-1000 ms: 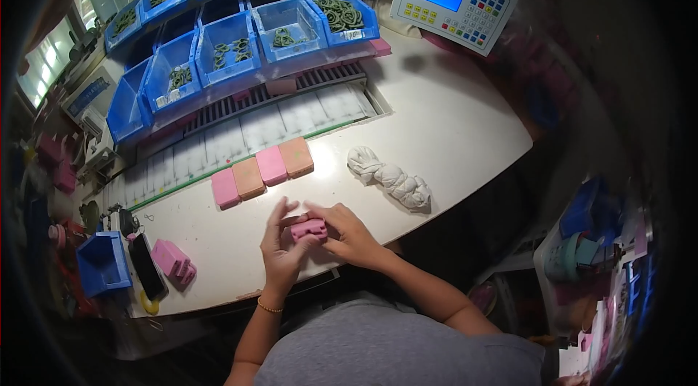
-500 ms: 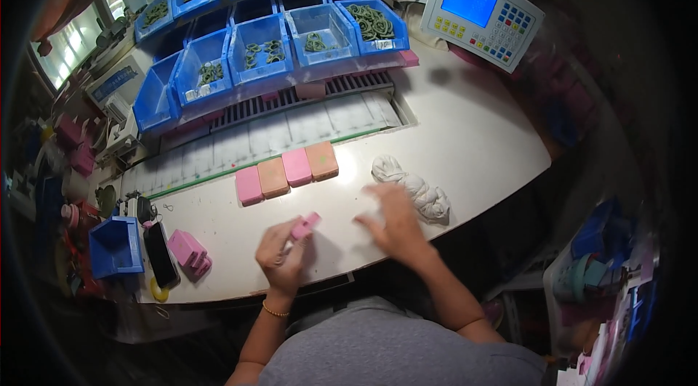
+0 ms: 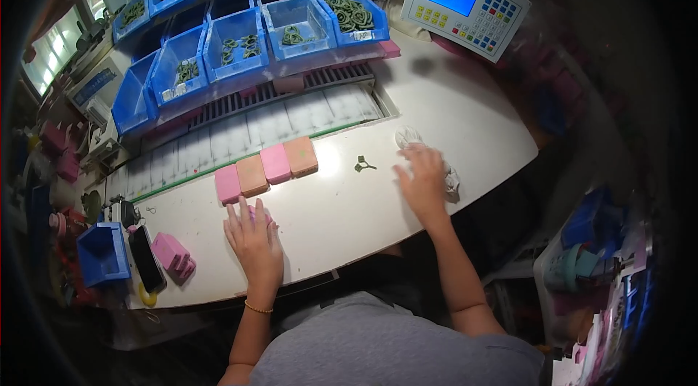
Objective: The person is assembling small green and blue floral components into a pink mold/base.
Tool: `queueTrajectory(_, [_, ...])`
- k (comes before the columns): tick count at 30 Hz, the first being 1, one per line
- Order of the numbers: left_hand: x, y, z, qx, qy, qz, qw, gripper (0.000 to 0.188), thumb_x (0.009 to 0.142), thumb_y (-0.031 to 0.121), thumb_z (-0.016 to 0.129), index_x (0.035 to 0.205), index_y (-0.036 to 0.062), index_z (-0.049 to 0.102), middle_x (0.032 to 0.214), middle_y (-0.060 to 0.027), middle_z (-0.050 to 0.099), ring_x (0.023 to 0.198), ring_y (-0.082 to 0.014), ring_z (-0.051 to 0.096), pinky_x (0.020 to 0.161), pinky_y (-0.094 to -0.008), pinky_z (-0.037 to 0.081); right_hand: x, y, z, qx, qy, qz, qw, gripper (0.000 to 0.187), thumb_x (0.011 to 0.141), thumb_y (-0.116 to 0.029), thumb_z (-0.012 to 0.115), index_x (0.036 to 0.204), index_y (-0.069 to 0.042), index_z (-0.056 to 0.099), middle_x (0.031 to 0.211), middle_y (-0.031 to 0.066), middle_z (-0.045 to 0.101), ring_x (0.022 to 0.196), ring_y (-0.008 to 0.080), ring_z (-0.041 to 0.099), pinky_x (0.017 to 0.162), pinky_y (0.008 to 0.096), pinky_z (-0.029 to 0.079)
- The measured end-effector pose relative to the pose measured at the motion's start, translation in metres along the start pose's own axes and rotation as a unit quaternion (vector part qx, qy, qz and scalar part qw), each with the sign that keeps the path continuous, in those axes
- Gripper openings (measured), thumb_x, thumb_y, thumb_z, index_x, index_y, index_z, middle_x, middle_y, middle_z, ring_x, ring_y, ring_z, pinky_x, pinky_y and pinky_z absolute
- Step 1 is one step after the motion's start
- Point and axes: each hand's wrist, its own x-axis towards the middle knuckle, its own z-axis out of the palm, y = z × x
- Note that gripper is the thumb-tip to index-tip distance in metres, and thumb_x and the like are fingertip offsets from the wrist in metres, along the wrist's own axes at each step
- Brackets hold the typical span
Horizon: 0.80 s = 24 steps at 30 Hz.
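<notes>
My left hand (image 3: pixel 253 248) rests palm down near the front of the table, fingers stretched and apart. Beneath its fingertips a small pink block (image 3: pixel 267 219) shows in part; most of it is covered. My right hand (image 3: pixel 425 186), fingers spread, reaches over a twisted white cloth (image 3: pixel 408 137), whose middle it hides. Between the hands and a little beyond them lies a small dark green piece (image 3: pixel 364 163) with thin branches. Just past my left hand, pink and tan rectangular blocks stand in a row, the closest being a pink block (image 3: pixel 227 184).
Blue bins (image 3: pixel 236 44) with green pieces rise at the back, behind a slatted panel (image 3: pixel 291 117). A keypad unit with a screen (image 3: pixel 465 4) stands at the back right. To the left are an empty blue bin (image 3: pixel 103 254), a black phone (image 3: pixel 147 259) and pink blocks (image 3: pixel 173 254).
My left hand has brought the pink block down to the table, leftward, and its fingers have spread. My right hand has moved right onto the cloth. The green piece now shows on the table.
</notes>
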Motion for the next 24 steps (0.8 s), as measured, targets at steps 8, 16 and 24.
queueTrajectory(8, [-0.011,0.041,-0.006,-0.469,-0.155,-0.052,0.868,0.043,0.097,0.012,0.068,0.136,-0.0043,0.061,0.139,-0.0203,0.061,0.119,-0.0298,0.064,0.102,-0.0405,0.052,0.014,-0.014,0.037,0.099,-0.145,0.077,0.981,0.017,0.088,-0.015,0.072,0.098,-0.004,0.065,0.105,0.0111,0.059,0.108,0.0321,0.051,0.097,0.0435,0.040])
queueTrajectory(16, [0.003,0.086,-0.001,-0.739,-0.208,-0.312,0.559,0.038,0.101,0.018,0.066,0.132,-0.0042,0.064,0.112,-0.0156,0.073,0.106,-0.0172,0.069,0.088,-0.0326,0.060,-0.043,-0.099,0.008,0.210,-0.006,-0.087,0.974,0.015,0.088,-0.005,0.070,0.098,-0.003,0.059,0.100,0.0140,0.060,0.095,0.0341,0.059,0.083,0.0433,0.049])
queueTrajectory(24, [-0.001,0.075,-0.002,-0.711,-0.166,-0.293,0.618,0.025,0.098,0.013,0.070,0.116,-0.0041,0.074,0.108,-0.0098,0.075,0.104,-0.0131,0.067,0.091,-0.0278,0.056,-0.049,-0.116,-0.011,0.179,0.021,-0.171,0.969,0.017,0.087,-0.005,0.072,0.100,-0.003,0.062,0.088,0.0096,0.062,0.080,0.0279,0.064,0.069,0.0390,0.053])
